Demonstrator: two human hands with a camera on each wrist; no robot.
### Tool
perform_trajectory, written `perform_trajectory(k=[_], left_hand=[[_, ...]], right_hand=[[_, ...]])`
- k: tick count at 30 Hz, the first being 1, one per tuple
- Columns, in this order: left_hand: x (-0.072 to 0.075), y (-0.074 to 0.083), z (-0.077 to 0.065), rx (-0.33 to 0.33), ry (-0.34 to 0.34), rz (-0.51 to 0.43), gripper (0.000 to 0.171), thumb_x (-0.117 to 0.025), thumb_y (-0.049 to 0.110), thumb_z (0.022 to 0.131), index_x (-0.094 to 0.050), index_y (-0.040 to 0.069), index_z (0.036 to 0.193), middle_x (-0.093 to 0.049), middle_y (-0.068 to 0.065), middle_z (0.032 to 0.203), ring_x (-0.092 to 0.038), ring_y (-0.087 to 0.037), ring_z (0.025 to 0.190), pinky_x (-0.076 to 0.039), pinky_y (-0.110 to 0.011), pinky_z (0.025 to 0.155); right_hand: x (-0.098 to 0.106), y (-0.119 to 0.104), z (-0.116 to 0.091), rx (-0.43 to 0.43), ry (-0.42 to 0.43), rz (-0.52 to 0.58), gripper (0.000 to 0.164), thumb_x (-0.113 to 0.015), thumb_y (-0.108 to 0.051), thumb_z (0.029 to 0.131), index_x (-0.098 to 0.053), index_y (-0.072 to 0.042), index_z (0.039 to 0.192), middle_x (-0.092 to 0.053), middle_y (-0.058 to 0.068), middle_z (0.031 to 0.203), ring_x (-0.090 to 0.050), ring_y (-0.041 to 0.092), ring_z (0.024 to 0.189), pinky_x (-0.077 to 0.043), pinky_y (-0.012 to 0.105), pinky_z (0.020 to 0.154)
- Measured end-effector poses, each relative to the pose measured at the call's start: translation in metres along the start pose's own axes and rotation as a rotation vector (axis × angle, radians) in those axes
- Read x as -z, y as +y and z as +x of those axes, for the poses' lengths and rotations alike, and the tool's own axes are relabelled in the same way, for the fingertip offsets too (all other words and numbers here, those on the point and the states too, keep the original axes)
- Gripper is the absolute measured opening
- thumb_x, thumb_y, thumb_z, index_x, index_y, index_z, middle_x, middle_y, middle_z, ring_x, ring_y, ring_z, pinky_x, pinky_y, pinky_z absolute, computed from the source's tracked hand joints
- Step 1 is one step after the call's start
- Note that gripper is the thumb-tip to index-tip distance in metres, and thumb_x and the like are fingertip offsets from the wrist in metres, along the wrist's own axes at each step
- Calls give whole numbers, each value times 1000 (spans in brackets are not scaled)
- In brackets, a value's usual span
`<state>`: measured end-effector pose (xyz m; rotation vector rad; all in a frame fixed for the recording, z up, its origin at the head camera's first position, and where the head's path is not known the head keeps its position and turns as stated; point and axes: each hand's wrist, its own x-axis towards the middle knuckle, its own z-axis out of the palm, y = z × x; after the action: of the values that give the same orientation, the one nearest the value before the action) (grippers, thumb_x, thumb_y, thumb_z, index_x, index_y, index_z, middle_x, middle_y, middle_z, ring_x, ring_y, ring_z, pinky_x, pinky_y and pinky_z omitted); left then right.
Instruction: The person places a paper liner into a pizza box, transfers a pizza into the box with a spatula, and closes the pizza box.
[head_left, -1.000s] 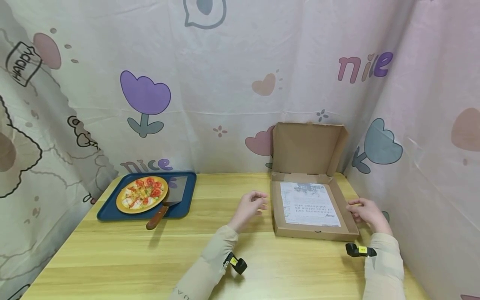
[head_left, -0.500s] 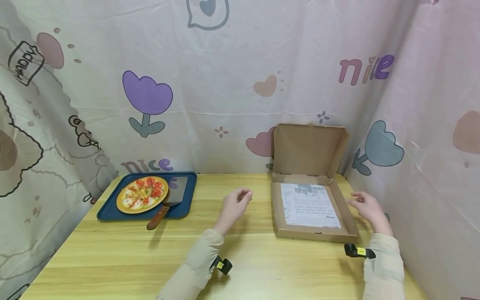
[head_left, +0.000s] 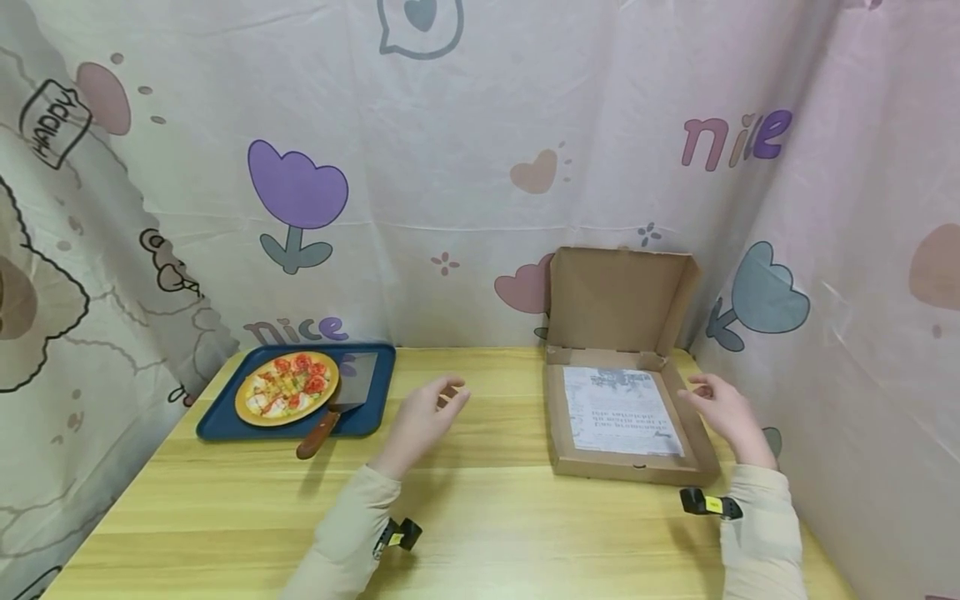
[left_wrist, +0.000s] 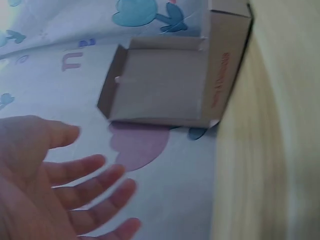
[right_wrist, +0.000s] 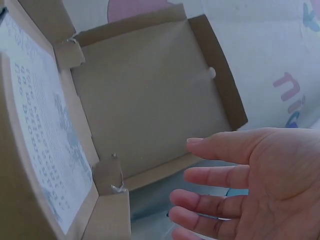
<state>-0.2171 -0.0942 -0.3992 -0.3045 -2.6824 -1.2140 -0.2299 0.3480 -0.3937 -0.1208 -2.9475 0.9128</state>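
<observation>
An open cardboard pizza box (head_left: 637, 478) stands at the right of the table, its lid (head_left: 618, 300) raised against the curtain. A printed paper sheet (head_left: 624, 412) lines its base. My right hand (head_left: 723, 412) hovers over the box's right wall, fingers relaxed and holding nothing. Between box and tray, my left hand (head_left: 422, 421) is in the air above the table; the left wrist view shows its fingers spread and bare. On a blue tray (head_left: 217, 421) at the left lies a pizza (head_left: 288, 388) with tomato slices. Beside it rests a pizza server (head_left: 318, 433), its wooden handle jutting over the tray's front edge.
A patterned curtain (head_left: 450, 150) hangs behind the wooden table (head_left: 487, 533) and along both sides. Each sleeved forearm wears a small black camera at the wrist. The box stands near the table's right edge.
My left hand has moved left, away from the box toward the tray. My right hand has let go of the box's right wall and lifted slightly. Box, pizza and server have stayed put.
</observation>
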Motion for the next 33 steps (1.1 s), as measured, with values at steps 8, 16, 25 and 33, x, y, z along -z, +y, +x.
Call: perform_trajectory(k=[8,16,25,33], left_hand=[[48,-1,-6,55,-104,89,44,-53,41,99,-57,14,134,-66,-11,124,-63,-30,111,-54,-47,90],[93,-5,-16,27,-119,139,50,-49,42,101,-52,12,140,-64,-13,127,-62,-31,113,-53,-50,91],[141,-22,-31,13,-96,158,56,-43,49,101,-46,13,144,-60,-16,133,-60,-35,116,-50,-55,94],[172,-42,-41,35,-160,173,60,-46,46,101,-42,6,145,-60,-21,130,-60,-37,114,-50,-56,92]], right_hand=[[-5,-19,-1,16,-19,14,57,-49,-30,101,-37,10,140,-46,38,131,-47,52,117,-47,61,91],[-11,-27,-1,84,8,-5,51,-52,-29,100,-44,8,135,-52,36,127,-51,48,113,-47,60,90],[-20,-46,-1,189,27,-3,50,-57,-26,98,-48,8,132,-58,33,120,-57,46,109,-48,58,91],[-34,-74,7,259,41,8,44,-59,-22,97,-53,7,129,-64,26,110,-60,38,102,-50,52,88]])
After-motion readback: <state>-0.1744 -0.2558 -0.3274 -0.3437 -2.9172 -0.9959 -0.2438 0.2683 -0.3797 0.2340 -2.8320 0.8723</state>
